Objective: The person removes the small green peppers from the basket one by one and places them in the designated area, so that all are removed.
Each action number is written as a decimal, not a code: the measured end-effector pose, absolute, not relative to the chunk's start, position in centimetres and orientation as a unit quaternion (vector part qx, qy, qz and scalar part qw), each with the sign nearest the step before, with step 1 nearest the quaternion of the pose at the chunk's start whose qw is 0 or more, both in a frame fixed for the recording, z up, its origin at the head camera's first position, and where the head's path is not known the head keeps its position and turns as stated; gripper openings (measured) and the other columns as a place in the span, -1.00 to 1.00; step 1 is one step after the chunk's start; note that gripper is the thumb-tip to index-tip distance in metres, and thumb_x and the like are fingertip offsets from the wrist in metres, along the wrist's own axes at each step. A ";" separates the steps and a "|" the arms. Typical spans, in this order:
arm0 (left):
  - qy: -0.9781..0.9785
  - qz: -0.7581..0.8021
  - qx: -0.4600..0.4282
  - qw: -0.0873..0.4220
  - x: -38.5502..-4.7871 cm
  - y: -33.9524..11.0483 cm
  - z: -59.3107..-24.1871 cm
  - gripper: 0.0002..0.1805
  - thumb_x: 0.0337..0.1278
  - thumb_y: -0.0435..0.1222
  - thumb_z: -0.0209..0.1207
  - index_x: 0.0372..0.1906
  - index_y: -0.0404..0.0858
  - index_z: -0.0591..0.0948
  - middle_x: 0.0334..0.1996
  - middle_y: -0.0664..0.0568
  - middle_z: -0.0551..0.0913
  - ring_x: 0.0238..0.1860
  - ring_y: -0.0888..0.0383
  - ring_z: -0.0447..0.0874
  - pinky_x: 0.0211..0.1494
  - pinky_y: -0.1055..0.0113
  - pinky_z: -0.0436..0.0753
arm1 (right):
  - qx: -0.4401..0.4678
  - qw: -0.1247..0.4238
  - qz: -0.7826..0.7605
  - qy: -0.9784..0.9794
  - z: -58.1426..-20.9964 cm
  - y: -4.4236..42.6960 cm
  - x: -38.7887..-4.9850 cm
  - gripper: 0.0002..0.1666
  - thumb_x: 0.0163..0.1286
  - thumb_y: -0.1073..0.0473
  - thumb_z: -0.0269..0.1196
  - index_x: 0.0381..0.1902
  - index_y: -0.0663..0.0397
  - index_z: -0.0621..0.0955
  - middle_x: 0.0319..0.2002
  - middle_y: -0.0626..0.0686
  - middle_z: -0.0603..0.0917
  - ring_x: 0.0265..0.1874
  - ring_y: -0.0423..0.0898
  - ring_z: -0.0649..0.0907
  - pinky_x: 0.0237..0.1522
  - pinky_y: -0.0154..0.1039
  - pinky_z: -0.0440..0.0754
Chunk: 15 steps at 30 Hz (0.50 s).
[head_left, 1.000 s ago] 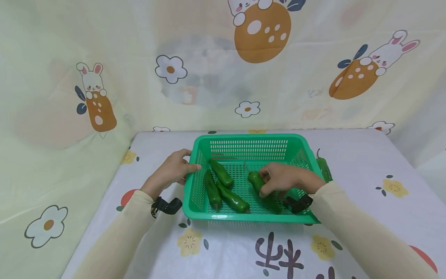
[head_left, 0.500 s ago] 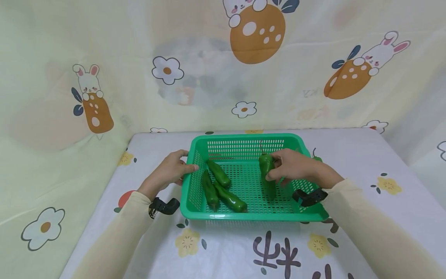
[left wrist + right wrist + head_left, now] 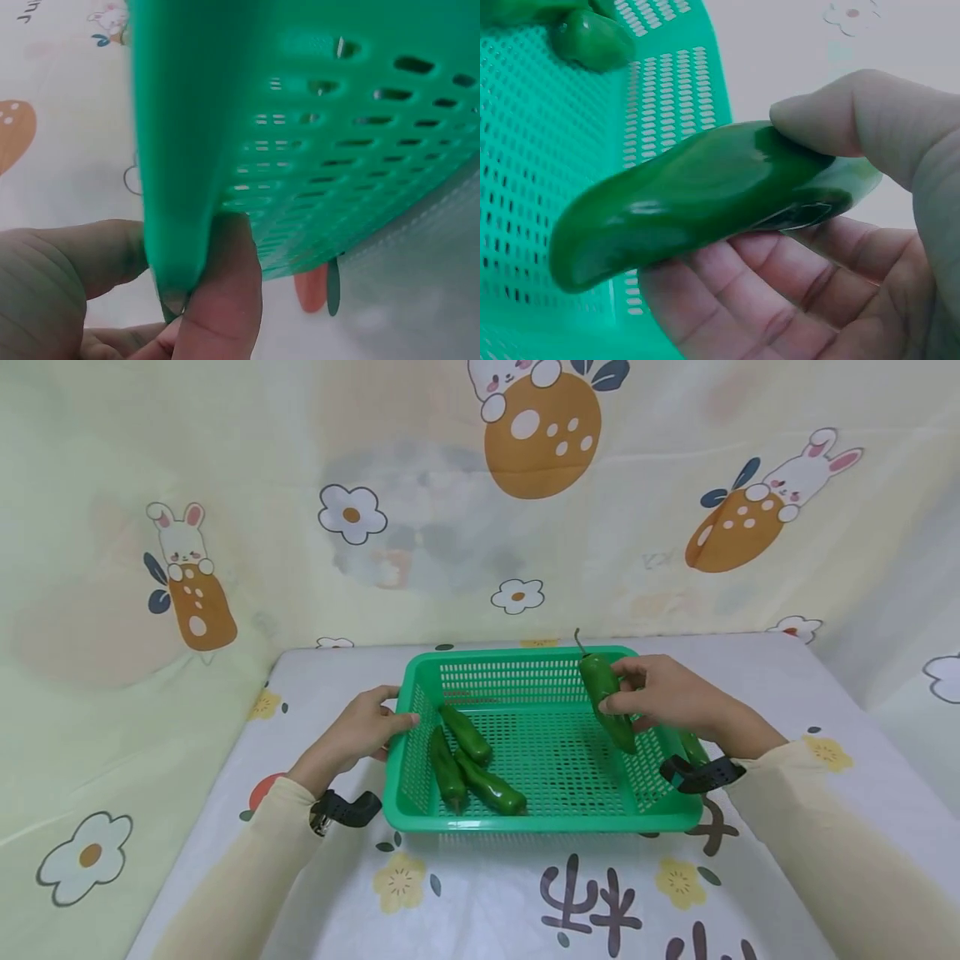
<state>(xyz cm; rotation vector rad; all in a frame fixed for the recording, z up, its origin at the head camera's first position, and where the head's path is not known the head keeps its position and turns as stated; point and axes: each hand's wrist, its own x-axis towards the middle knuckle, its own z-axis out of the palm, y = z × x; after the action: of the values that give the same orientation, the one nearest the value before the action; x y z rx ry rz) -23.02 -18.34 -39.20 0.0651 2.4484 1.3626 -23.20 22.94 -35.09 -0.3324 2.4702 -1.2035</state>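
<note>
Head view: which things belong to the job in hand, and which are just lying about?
Job:
green basket, gripped by the left hand
green pepper in the right hand
three peppers inside
probably the pepper outside

Background:
tablecloth
printed backdrop

The head view looks forward and down from above; both wrist views face its green basket (image 3: 555, 768) up close.

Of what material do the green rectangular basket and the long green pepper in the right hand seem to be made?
Green rectangular basket: probably moulded plastic, satin finish; it is evenly slotted and seems formed in one piece.
Long green pepper in the right hand: smooth, glossy surface with bright highlights; perhaps real vegetable, though a plastic imitation is possible.
</note>
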 end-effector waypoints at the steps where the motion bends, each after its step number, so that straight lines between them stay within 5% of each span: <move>1: 0.860 0.481 0.024 0.170 -23.0 -18.4 -39.2 -0.30 0.51 -0.26 0.18 0.57 -0.39 0.21 -0.02 -0.32 0.68 -0.29 0.01 0.84 -0.28 0.12 0.85 | -0.114 0.179 -0.427 0.879 -35.0 23.3 -23.2 -0.09 0.45 0.08 0.36 0.54 0.41 0.23 -0.09 0.18 0.55 -0.09 0.02 0.65 -0.13 0.01 0.83; 6: 0.856 0.487 0.026 0.169 -22.6 -18.4 -39.1 -0.32 0.49 -0.32 0.11 0.57 -0.42 0.20 0.04 -0.36 0.68 -0.29 0.01 0.84 -0.28 0.11 0.85 | -0.092 0.147 -0.422 0.890 -34.8 25.3 -23.4 -0.30 0.47 0.07 0.35 0.42 0.29 0.41 -0.09 0.19 0.66 -0.12 0.03 0.69 -0.15 0.03 0.84; 15: 0.851 0.495 0.029 0.175 -22.5 -18.6 -39.2 -0.29 0.42 -0.34 0.10 0.57 -0.43 0.19 0.04 -0.35 0.64 -0.31 0.03 0.80 -0.27 0.10 0.86 | -0.062 0.121 -0.409 0.903 -35.0 29.0 -22.8 -0.29 0.54 0.05 0.26 0.46 0.35 0.36 -0.04 0.24 0.63 -0.14 0.05 0.71 -0.09 0.10 0.83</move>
<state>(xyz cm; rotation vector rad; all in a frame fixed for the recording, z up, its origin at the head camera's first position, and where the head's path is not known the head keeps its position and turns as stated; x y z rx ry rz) -22.49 -18.65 -39.23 0.0824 2.4101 1.4024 -22.84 28.95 -34.98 -0.1802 2.6355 -1.1933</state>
